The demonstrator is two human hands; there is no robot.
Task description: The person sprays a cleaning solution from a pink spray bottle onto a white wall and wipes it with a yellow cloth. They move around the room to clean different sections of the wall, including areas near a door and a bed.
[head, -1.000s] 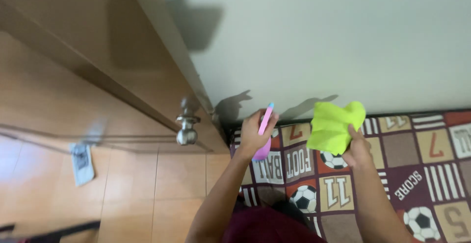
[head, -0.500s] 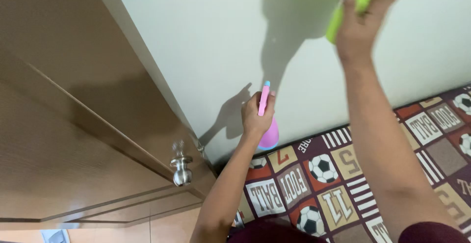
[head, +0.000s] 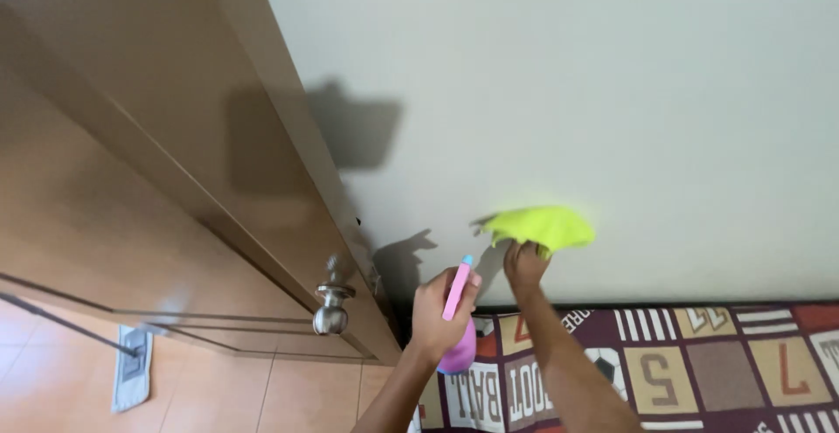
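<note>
My right hand (head: 524,263) grips a bright yellow-green cloth (head: 540,225) and presses it against the pale wall (head: 568,92), low down near the floor. My left hand (head: 440,311) holds a pink and purple spray bottle (head: 458,328) with a blue tip, close to the wall and just right of the door's edge. Both forearms reach up from the bottom of the view.
A brown wooden door (head: 131,180) stands open on the left, with a round metal knob (head: 330,306). A patterned rug (head: 664,363) with letters, numbers and footballs lies along the wall's foot. Orange floor tiles (head: 218,398) and a small grey mat (head: 131,379) show beyond the door.
My right hand has come down from high on the wall to low near the rug, still holding the cloth. The view has tilted with it. The bottle stays in my left hand.
</note>
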